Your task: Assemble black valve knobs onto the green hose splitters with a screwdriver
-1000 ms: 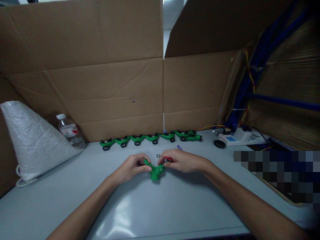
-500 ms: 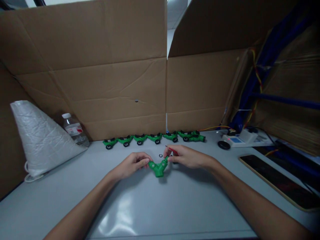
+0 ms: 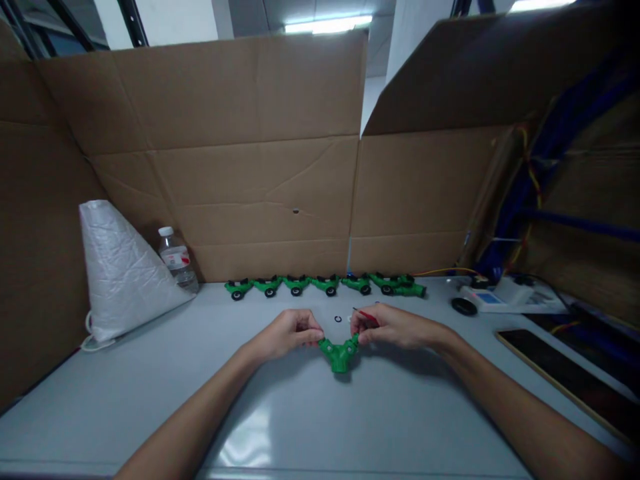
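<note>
A green Y-shaped fitting hangs low over the table between my hands, its two arms pointing up and outward. The fingertips of my left hand pinch the end of its left arm. My right hand grips the other arm's end, and a slim red tool with a dark tip is tucked in the same fingers. Just beyond the fitting lies a small black ring on the table. Part of a pale small item shows behind my right fingertips, too hidden to name.
Several green parts with black pieces line the table's back edge before a cardboard wall. At left stand a silvery padded bag and a water bottle. A power strip, black disc and phone lie right.
The view has swung up and left, so everything sits farther right in the picture. Both hands keep hold of the green fitting, and the red tool stays in my right hand.
</note>
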